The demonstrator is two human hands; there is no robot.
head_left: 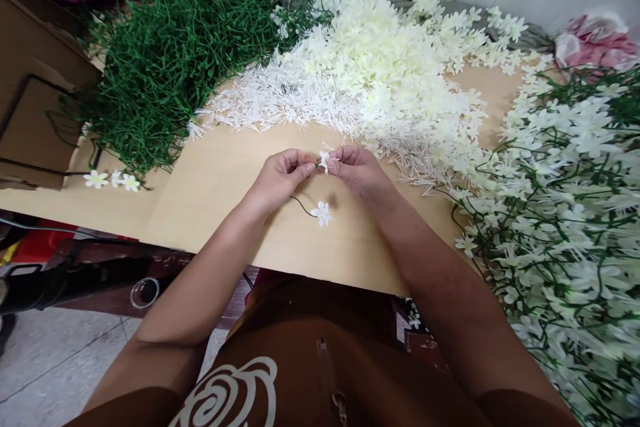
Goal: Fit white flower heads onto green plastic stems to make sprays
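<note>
Over the cardboard-covered table [210, 187], my two hands meet at a small white artificial flower [325, 161]. My left hand [284, 177] pinches a thin green stem just left of the bloom. With thumb and forefinger, my right hand [361, 172] grips the white flower from its right side. A second white flower [323, 213] hangs or lies just below, its dark stem curving up toward my left hand. Behind my hands spreads a heap of white stamen pieces [280, 97], with a large pile of cream-white petals [380, 47] beyond it.
Green plastic stems [185, 47] are heaped at the back left, beside a cardboard box [40, 87]. A few loose flowers [97, 179] lie near the box. Many stemmed white flowers [565, 227] cover the right side. The table's front edge runs close to my body.
</note>
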